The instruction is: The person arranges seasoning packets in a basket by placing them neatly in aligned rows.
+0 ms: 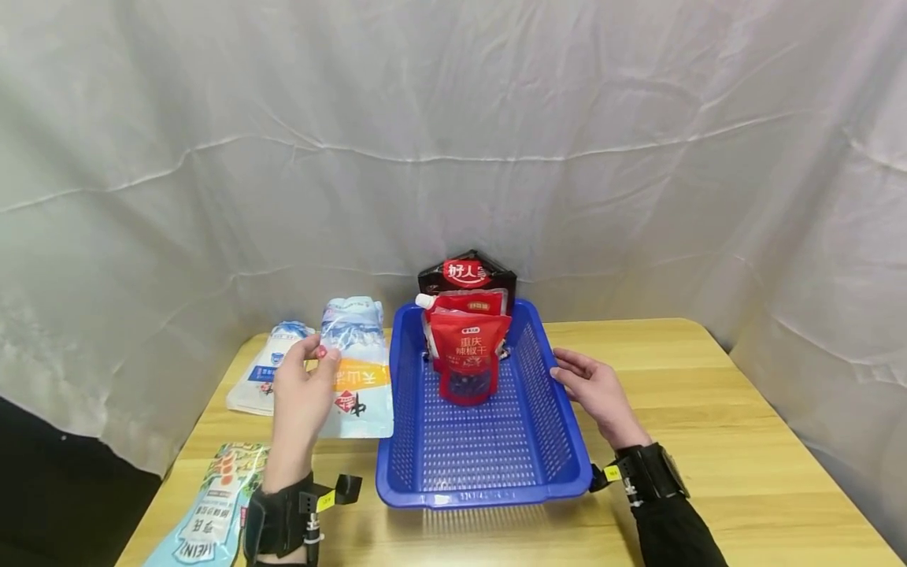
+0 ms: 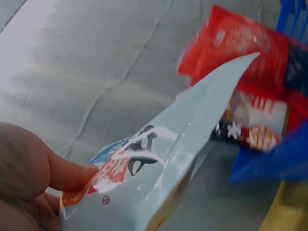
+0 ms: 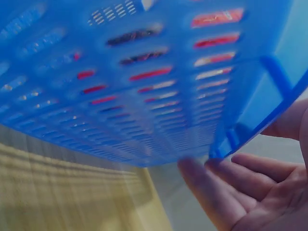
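Observation:
In the head view my left hand (image 1: 303,386) pinches a white, blue and orange salt packet (image 1: 368,413) by its side, left of the blue basket (image 1: 485,498). The packet's print is upside down. In the left wrist view the thumb (image 2: 72,175) presses on the packet's face. My right hand (image 1: 595,391) touches the basket's right rim, its fingers (image 3: 236,178) fairly straight along the outside. A red pouch of dried chillies (image 1: 470,354) stands in the basket's far part. Behind it are a red spouted pouch (image 1: 475,302) and a black packet (image 1: 434,279).
More white and blue packets (image 1: 258,386) lie at the table's left edge. A light-blue Heinz pouch (image 1: 216,512) lies in the near left corner. The wooden table (image 1: 680,378) extends right of the basket, and a grey curtain (image 1: 453,118) hangs behind.

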`<state>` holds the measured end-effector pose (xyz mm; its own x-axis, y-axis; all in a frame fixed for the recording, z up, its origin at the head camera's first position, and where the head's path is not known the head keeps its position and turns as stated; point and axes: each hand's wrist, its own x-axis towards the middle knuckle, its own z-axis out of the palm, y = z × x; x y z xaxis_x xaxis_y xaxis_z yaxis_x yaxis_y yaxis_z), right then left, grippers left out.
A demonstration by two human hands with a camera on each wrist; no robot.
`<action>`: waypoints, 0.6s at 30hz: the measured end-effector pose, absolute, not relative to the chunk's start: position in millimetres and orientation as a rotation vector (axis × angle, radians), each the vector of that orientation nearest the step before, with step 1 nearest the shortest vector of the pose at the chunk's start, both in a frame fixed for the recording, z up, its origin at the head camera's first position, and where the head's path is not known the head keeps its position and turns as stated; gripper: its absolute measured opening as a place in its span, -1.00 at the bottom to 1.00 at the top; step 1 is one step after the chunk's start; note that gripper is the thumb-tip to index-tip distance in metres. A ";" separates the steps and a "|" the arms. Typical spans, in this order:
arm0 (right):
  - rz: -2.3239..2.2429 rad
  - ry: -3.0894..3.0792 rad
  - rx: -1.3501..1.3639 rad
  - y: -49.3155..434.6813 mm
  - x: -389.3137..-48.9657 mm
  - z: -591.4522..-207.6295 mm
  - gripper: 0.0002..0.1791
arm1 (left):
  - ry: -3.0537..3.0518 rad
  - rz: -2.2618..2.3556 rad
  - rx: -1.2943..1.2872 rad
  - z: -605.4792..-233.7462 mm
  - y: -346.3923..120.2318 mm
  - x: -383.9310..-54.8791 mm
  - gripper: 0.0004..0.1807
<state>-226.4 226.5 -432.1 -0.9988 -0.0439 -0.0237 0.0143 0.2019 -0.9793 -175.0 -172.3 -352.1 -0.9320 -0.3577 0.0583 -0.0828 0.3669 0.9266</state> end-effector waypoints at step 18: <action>-2.019 2.391 -0.448 205.2 -176.6 -361.8 -0.45 | -2.354 -1.724 0.137 -350.5 -123.6 -166.1 -0.51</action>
